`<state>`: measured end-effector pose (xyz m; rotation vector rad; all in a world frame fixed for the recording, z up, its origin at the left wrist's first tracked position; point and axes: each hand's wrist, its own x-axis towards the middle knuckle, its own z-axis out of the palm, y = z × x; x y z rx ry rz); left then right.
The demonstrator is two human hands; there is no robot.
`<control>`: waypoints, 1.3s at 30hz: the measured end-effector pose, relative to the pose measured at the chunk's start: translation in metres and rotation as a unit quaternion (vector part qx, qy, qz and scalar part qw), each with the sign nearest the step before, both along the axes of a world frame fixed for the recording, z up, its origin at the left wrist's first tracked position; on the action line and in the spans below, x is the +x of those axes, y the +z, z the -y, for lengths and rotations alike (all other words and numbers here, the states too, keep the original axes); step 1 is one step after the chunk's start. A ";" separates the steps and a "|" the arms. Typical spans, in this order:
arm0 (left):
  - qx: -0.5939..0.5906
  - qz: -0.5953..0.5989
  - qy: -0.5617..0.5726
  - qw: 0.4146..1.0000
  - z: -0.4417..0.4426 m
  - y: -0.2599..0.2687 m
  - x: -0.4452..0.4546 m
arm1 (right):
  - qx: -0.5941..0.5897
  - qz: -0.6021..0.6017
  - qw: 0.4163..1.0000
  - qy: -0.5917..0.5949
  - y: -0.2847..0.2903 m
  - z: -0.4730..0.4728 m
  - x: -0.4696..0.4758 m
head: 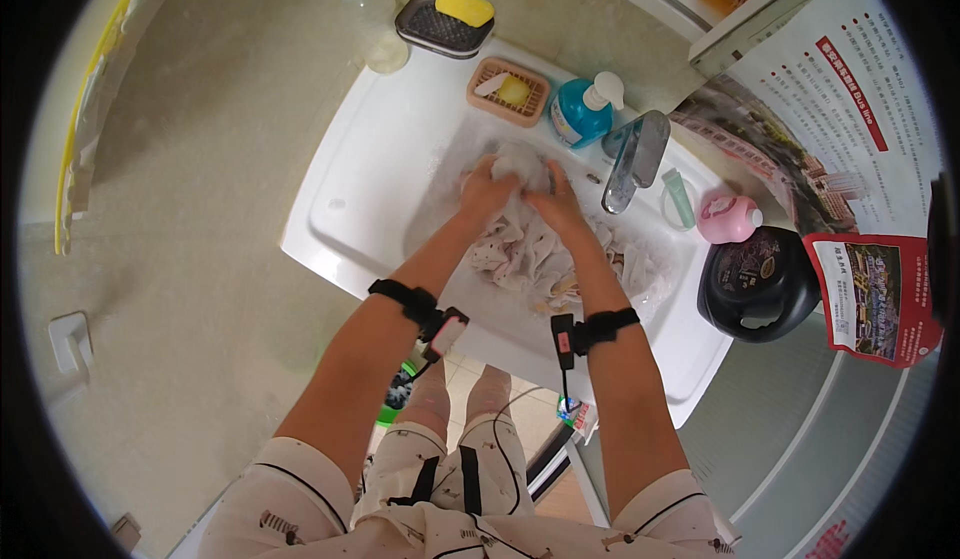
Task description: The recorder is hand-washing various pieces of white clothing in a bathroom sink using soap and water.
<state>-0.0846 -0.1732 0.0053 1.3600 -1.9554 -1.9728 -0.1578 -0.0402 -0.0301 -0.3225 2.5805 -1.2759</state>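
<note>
A white washbasin (360,191) holds soapy water and a wet, pale cloth with small printed marks (499,255). My left hand (486,191) and my right hand (553,203) are close together over its far side. Between them they grip a bunched, foam-covered part of this cloth, and a mound of white suds (520,161) hides most of it. Folds of the cloth trail from my hands into the water, below and to the right. My fingertips are partly sunk in the foam.
Along the back rim stand a pink soap dish (540,113), a blue pump bottle (579,120) and a metal faucet (637,154). A dark soap dish (420,30) is at the back left. A pink bottle (727,219) and a black jug (757,281) occupy the right side.
</note>
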 end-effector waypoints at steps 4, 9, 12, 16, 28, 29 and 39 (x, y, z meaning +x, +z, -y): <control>-0.356 -0.142 -0.251 0.889 -0.027 0.038 0.059 | -0.029 0.090 0.980 0.175 0.075 -0.043 0.048; -0.292 -0.056 -0.395 0.869 -0.048 0.051 0.122 | 0.101 0.162 0.957 0.218 0.125 -0.066 0.114; -0.316 0.002 -0.444 0.838 -0.052 0.022 0.120 | 0.079 0.072 0.961 0.254 0.078 -0.072 0.118; -0.313 0.023 -0.544 0.778 -0.046 -0.013 0.093 | 0.163 0.011 0.943 0.290 0.004 -0.062 0.107; -0.262 0.139 -0.527 0.797 -0.052 -0.029 0.046 | 0.251 0.044 0.891 0.376 -0.031 -0.052 0.061; -0.255 0.080 -0.528 0.806 -0.041 -0.034 0.057 | 0.213 0.060 0.899 0.379 -0.015 -0.045 0.063; -0.050 -0.006 -0.027 0.998 0.001 -0.001 0.066 | 0.097 -0.061 0.984 0.138 0.052 0.025 0.027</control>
